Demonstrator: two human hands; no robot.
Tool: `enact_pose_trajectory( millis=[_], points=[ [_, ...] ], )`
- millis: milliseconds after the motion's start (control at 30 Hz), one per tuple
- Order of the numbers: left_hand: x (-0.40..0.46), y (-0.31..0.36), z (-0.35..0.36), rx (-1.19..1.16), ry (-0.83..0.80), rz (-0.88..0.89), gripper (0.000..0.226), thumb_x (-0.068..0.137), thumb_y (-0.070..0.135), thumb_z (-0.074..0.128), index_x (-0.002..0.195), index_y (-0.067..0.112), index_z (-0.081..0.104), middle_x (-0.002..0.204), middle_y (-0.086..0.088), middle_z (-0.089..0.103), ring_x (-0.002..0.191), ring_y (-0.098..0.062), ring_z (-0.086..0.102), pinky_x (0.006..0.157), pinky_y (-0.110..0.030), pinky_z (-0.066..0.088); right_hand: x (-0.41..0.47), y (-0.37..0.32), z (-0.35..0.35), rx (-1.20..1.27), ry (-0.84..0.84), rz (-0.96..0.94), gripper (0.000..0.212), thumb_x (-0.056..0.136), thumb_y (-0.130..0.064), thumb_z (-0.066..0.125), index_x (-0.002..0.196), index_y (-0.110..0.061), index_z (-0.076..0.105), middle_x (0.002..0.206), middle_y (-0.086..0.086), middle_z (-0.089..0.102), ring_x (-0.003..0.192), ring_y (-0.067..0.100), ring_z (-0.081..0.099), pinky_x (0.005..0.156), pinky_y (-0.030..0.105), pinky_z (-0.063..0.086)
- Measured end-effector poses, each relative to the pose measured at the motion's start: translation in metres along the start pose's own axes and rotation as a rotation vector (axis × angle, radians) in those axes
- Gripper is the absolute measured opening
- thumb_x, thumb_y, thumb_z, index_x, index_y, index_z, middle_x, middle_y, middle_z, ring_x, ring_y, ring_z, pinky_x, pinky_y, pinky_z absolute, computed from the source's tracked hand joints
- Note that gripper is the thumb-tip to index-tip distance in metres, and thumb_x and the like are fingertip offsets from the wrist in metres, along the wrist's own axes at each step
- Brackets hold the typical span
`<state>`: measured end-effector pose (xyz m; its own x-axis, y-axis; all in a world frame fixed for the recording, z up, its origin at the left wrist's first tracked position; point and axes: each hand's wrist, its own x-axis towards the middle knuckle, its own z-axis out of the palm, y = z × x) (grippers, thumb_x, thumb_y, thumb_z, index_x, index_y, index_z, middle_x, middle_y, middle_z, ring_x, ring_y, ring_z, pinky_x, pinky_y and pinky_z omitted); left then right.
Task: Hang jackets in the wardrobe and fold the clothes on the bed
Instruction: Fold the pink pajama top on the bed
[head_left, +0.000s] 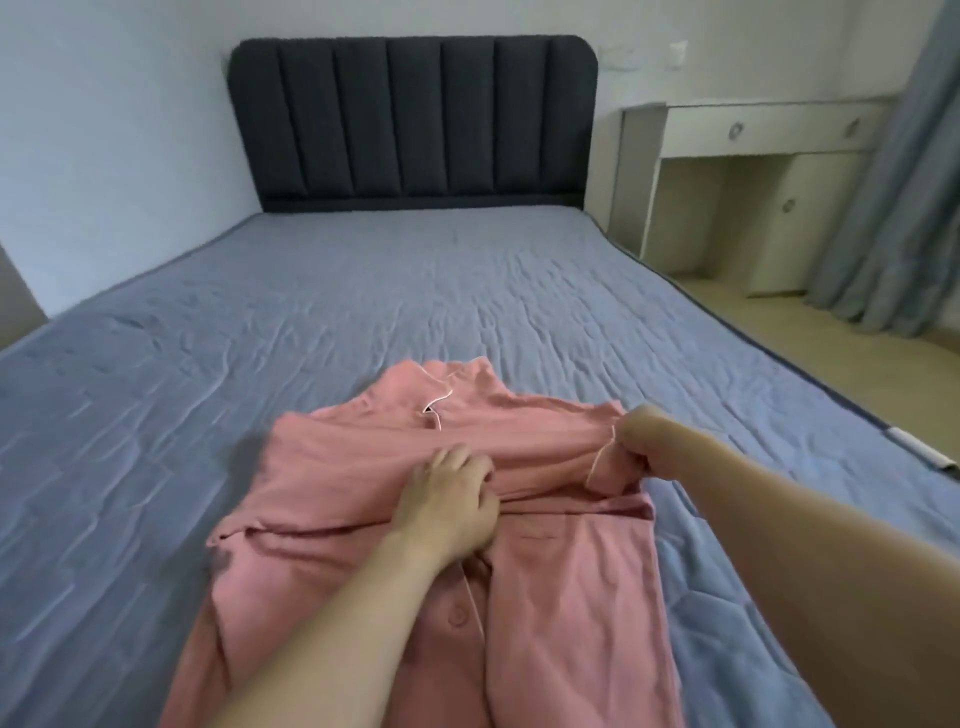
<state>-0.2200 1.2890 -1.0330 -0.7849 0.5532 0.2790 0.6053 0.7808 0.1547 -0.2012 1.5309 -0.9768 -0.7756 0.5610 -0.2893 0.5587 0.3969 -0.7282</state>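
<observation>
Pink button-front cotton pyjama shirt (363, 488) lies on the near end of the bed (363, 291), front side up, white piping at the collar, one pink button (457, 614) visible low on the placket. Both my bare forearms reach in from the bottom edge. My left hand (449, 499) is on the middle of the shirt, fingers curled and bunching the fabric at a horizontal fold line; grip there looks like a pinch on cloth. My right hand (641, 441) is at the shirt's right edge, fingers closed around a gathered bit of sleeve or shoulder with the white-piped hem showing just beside the knuckles. The fabric between the two hands is pulled into a ridge. Lower half of the shirt runs toward me and off the bottom of view. Bed is covered by a wrinkled blue-grey quilted sheet. Further back, a dark grey padded headboard (413, 122) with vertical channels stands against a white wall. To the right of it, a cream built-in desk (753, 135) with round-knob drawers, then a grey-blue curtain (898, 171) hanging to the floor.
</observation>
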Motion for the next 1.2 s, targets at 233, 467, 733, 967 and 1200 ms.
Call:
enact_pose_trajectory(
  millis=[233,467,733,967,1200],
  points=[
    [0.012,-0.050,-0.014,-0.003,-0.180,-0.644,0.057,0.094,0.056,0.024,0.148,0.040,0.030,0.162,-0.001,0.014,0.149,-0.027,0.009,0.113,-0.063,0.009,0.004,0.021,0.022,-0.507,0.121,-0.340,0.043,0.086,-0.009,0.062,0.121,-0.006,0.038,0.129,0.019,0.050,0.116,0.037,0.055,0.089,0.041,0.045],
    [0.010,-0.069,-0.007,-0.022,-0.486,-0.797,0.077,0.090,0.074,0.012,0.154,0.036,-0.009,0.161,0.002,-0.024,0.147,-0.025,-0.026,0.107,-0.072,-0.012,0.027,0.002,0.053,-0.959,0.327,-0.538,0.045,0.092,-0.019,0.026,0.129,-0.010,0.050,0.135,0.012,0.040,0.120,0.032,0.044,0.099,0.039,0.034],
    [0.087,-0.122,0.034,-0.056,-0.268,-0.666,0.078,0.094,0.067,0.010,0.157,0.022,-0.005,0.164,-0.005,-0.012,0.150,-0.022,-0.014,0.117,-0.052,-0.014,0.098,-0.047,0.146,-0.565,0.098,-0.460,0.064,0.096,-0.057,0.027,0.136,-0.009,0.040,0.145,0.015,0.042,0.136,0.029,0.035,0.115,0.047,0.017],
    [0.157,-0.178,0.073,0.017,0.090,-0.584,0.043,0.096,0.053,0.032,0.110,0.020,0.055,0.136,-0.007,0.048,0.130,-0.030,0.037,0.110,-0.048,0.021,0.155,-0.051,0.173,-0.545,0.369,-0.643,0.036,0.097,-0.045,0.038,0.109,-0.020,0.060,0.120,0.002,0.055,0.116,0.029,0.046,0.102,0.044,0.028],
    [0.158,-0.183,0.040,-0.525,0.198,-0.584,0.014,0.077,0.038,0.060,0.089,0.029,0.061,0.098,0.003,0.068,0.100,-0.029,0.061,0.095,-0.043,0.046,0.142,-0.060,0.147,-0.056,0.180,-0.611,0.006,0.093,-0.025,0.057,0.088,-0.023,0.061,0.084,0.000,0.062,0.086,0.026,0.059,0.085,0.038,0.041]
  ],
)
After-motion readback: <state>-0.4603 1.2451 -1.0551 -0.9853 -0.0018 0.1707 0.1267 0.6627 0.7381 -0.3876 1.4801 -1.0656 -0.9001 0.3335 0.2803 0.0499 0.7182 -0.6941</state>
